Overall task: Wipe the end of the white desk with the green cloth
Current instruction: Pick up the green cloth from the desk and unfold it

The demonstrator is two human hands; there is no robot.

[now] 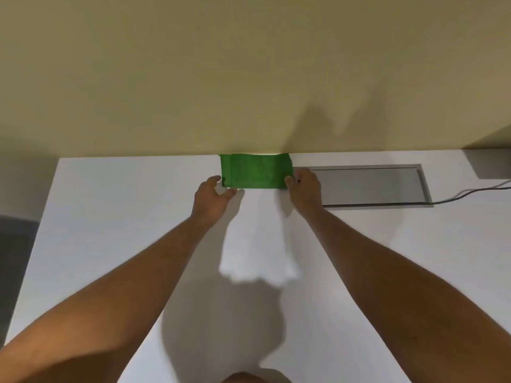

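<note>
Your left hand point(213, 194) and right hand point(304, 189) pinch the green cloth's point(255, 171) near corners. It lies flat on the white desk point(110, 217), against the wall point(193, 78).

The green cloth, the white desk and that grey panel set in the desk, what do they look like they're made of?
Green cloth: soft woven or microfibre fabric, matte, folded flat with visible fold edges. White desk: probably laminate or painted board; smooth, even, low sheen, soft shadows. Grey panel: likely brushed or anodised metal, going by its silvery frame and dull sheen, though plastic is possible.
</note>
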